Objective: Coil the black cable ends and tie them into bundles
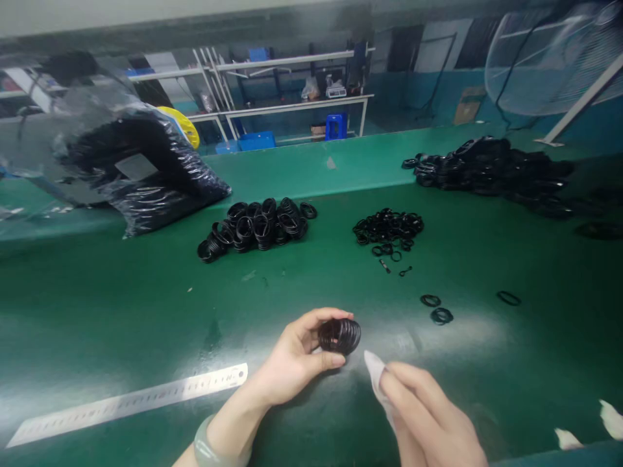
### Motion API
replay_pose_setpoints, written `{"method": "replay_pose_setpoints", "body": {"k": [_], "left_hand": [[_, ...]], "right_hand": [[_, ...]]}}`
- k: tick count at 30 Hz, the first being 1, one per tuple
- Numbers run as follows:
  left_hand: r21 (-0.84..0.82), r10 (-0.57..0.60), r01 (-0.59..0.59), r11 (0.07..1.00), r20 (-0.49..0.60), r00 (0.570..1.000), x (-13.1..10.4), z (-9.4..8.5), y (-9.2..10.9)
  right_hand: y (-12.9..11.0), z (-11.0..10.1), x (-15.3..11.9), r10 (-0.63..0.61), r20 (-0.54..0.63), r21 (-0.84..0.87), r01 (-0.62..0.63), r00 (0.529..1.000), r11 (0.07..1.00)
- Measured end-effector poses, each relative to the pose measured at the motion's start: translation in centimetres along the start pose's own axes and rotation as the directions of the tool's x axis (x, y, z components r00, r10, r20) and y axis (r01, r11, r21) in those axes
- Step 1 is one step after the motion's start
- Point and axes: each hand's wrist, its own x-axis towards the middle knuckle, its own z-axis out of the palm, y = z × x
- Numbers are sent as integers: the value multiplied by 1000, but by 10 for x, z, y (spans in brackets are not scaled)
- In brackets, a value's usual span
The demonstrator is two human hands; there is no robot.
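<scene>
My left hand (pixel 296 357) is closed round a stack of black rubber rings (pixel 348 336), its thumb below and fingers above. Just to the right, apart from the stack, my right hand (pixel 428 408) pinches a white cloth (pixel 377 371) whose tip points up toward the rings. Beyond my hands lie a pile of bundled black rings (pixel 263 227) on the left and a heap of smaller black loops (pixel 389 226) on the right. A few loose rings (pixel 441 316) rest right of my hands.
A steel ruler (pixel 136 402) lies at the left on the green table (pixel 160 298). A large plastic bag of black items (pixel 146 168) stands at the back left. A big black heap (pixel 491 168) and a fan (pixel 555 65) are at the back right. White scraps (pixel 610 420) lie near the front right edge.
</scene>
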Motion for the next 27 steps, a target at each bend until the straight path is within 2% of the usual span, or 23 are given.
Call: {"method": "replay_pose_setpoints", "body": {"k": [4, 8, 12, 15, 19, 23, 25, 27], "left_hand": [[4, 11, -12, 1000, 19, 1000, 1, 2, 1], [3, -2, 2, 1000, 17, 1000, 1, 2, 0], [-51, 3, -2, 999, 36, 999, 1, 1, -4], [-111, 18, -11, 994, 66, 998, 1, 1, -7], [-152, 28, -10, 988, 112, 993, 2, 1, -7], [-158, 26, -3, 987, 143, 989, 1, 0, -5], [-151, 12, 10, 988, 143, 990, 1, 1, -5], [-149, 4, 16, 989, 132, 991, 1, 1, -5]], "right_hand": [[10, 3, 21, -1, -11, -26, 1, 1000, 1000], [4, 10, 42, -33, -39, -115, 28, 999, 993], [-8, 16, 35, -126, -10, -206, 121, 992, 971], [-16, 13, 20, -165, 53, -172, 172, 985, 970], [-15, 2, 13, -56, 19, -25, 57, 998, 998], [0, -4, 28, 51, -13, 79, -50, 999, 996], [5, -1, 37, 75, 0, 65, -75, 997, 995], [6, 3, 44, 47, 30, -5, -47, 998, 999]]}}
